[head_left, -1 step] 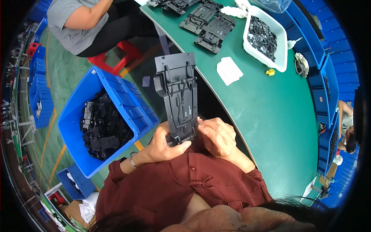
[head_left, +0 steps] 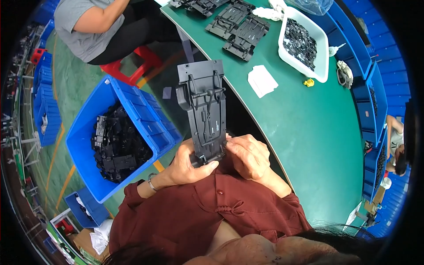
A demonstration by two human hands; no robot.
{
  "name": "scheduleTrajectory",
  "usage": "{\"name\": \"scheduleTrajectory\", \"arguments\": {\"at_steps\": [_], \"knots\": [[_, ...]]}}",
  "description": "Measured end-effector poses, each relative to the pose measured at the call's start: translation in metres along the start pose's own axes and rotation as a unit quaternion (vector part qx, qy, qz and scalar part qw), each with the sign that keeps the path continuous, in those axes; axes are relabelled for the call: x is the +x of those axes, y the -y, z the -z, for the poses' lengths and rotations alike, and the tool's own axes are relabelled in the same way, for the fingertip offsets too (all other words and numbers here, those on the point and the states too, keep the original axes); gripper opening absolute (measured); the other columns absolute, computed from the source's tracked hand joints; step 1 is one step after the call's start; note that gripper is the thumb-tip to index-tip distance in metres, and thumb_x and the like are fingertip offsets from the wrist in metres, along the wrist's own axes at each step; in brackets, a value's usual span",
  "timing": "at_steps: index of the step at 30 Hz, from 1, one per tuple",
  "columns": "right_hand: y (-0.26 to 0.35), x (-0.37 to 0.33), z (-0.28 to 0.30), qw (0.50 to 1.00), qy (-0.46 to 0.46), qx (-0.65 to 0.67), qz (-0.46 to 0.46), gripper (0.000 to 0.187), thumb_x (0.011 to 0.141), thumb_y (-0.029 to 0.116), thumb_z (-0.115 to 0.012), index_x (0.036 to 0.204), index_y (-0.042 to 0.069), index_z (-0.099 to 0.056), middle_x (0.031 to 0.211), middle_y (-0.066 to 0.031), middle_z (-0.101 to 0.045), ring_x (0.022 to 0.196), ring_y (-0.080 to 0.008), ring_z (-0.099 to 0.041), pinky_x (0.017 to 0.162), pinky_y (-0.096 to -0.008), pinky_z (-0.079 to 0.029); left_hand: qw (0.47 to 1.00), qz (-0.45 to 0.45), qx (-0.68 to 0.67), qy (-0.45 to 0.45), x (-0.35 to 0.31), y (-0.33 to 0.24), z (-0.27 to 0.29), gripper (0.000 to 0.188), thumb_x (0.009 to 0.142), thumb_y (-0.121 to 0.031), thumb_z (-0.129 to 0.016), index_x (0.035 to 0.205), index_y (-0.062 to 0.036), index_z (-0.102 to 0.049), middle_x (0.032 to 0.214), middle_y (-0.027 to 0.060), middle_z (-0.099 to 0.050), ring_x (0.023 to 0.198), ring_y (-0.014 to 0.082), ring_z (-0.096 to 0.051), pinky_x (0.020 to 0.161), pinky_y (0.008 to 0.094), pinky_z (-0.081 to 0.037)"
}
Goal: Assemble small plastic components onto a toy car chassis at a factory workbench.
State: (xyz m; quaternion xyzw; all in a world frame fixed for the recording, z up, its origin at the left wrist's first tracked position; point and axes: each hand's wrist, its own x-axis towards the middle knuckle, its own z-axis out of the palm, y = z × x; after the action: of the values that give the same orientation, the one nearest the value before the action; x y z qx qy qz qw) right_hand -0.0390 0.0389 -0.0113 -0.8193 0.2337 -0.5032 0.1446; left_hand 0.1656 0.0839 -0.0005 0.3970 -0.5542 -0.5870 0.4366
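A long black plastic toy car chassis [head_left: 206, 110] is tilted up in front of my chest, its moulded axle and rod shapes facing me. My left hand [head_left: 187, 165] grips its near end, thumb across the lower edge and fingers behind. At the near right corner, my right hand [head_left: 248, 154] is closed with its fingertips pressed against the chassis edge; any small part between them is hidden. Several similar black chassis [head_left: 246, 35] lie at the far end of the green table [head_left: 309, 132].
Left of me, a blue crate [head_left: 95, 176] holds many black plastic parts [head_left: 119, 150]. On the table are a white tray [head_left: 324, 66] of small black pieces, white cards [head_left: 262, 81] and a yellow bit [head_left: 308, 82]. A person [head_left: 90, 31] sits far left on a red stool [head_left: 140, 66]. Blue bins [head_left: 365, 110] line the right.
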Motion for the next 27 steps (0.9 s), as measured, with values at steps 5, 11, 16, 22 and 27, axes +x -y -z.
{"name": "scheduleTrajectory", "arguments": {"at_steps": [5, 11, 16, 22, 27], "knots": [[0.0007, 0.0007, 0.0003, 1.0, 0.01, -0.001, -0.004, 0.036, 0.069, -0.017, -0.076, 0.102, -0.008, -0.066, 0.091, -0.0189, -0.069, 0.07, -0.0288, -0.069, 0.058, -0.0327, -0.056, 1.0, -0.003, 0.001, 0.005, -0.0006, 0.0, 0.0004, 0.052, 0.079, 0.001, -0.068, 0.13, 0.0045, -0.06, 0.125, 0.0149, -0.067, 0.114, 0.0201, -0.064, 0.098, 0.033, -0.051], [0.0002, 0.0013, -0.0012, 1.0, 0.004, 0.005, -0.005, 0.035, 0.068, -0.019, -0.075, 0.101, -0.009, -0.065, 0.09, -0.0192, -0.07, 0.069, -0.0284, -0.069, 0.057, -0.0327, -0.056, 1.0, -0.013, -0.001, -0.003, -0.0013, -0.001, 0.0002, 0.052, 0.078, 0.0, -0.068, 0.129, 0.0055, -0.06, 0.126, 0.0176, -0.066, 0.118, 0.026, -0.064, 0.101, 0.0364, -0.05], [-0.0005, 0.0012, -0.0034, 1.0, -0.009, 0.022, -0.018, 0.031, 0.068, -0.018, -0.074, 0.096, -0.009, -0.065, 0.092, -0.0195, -0.071, 0.068, -0.0264, -0.069, 0.057, -0.0313, -0.056, 0.999, -0.034, 0.01, 0.001, -0.0014, 0.0026, 0.0009, 0.051, 0.078, -0.001, -0.069, 0.128, 0.0057, -0.06, 0.125, 0.0186, -0.066, 0.117, 0.0281, -0.065, 0.101, 0.0376, -0.05], [0.0009, 0.0071, -0.0059, 0.999, -0.015, 0.026, -0.043, 0.029, 0.069, -0.019, -0.075, 0.094, -0.008, -0.066, 0.082, -0.0158, -0.068, 0.066, -0.0257, -0.068, 0.056, -0.031, -0.054, 0.999, -0.034, 0.036, 0.006, -0.0019, 0.0059, 0.0031, 0.052, 0.078, -0.001, -0.07, 0.129, 0.0054, -0.059, 0.123, 0.0176, -0.067, 0.115, 0.0264, -0.065, 0.1, 0.0371, -0.05], [-0.0005, 0.008, -0.0049, 0.997, -0.008, 0.042, -0.064, 0.027, 0.07, -0.019, -0.075, 0.093, -0.007, -0.066, 0.079, -0.0138, -0.067, 0.064, -0.025, -0.067, 0.056, -0.0312, -0.054, 1.0, -0.02, 0.018, 0.004, -0.0031, 0.0075, 0.0022, 0.052, 0.079, -0.001, -0.07, 0.129, 0.0049, -0.059, 0.121, 0.0165, -0.066, 0.112, 0.0248, -0.066, 0.098, 0.0367, -0.051]]}}
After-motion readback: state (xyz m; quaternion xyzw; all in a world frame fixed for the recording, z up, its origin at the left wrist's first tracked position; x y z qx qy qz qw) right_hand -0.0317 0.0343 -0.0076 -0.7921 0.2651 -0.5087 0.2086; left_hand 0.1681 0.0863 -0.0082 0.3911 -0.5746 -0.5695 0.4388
